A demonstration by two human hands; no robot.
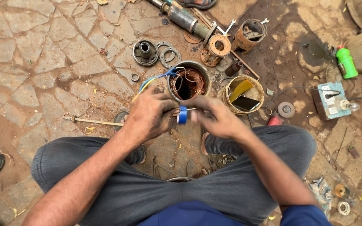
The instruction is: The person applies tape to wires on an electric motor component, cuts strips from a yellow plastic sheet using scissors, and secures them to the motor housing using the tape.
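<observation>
- Left hand point(149, 115) and right hand point(214, 116) are closing their grips on a blue tape roll point(182, 114), pinched between them.
- Roll is sitting just near of the copper-wound motor stator point(188, 81).
- Blue and yellow wires point(153, 80) are trailing far-left of the grips.

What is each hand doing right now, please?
Left hand: closed on the blue tape roll.
Right hand: fingers at the same roll; grip cannot be told.

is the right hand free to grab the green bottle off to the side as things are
Probably not at once. The right hand is busy at the blue tape roll with the left hand, and the green bottle stands well off beyond the switch box.
</observation>
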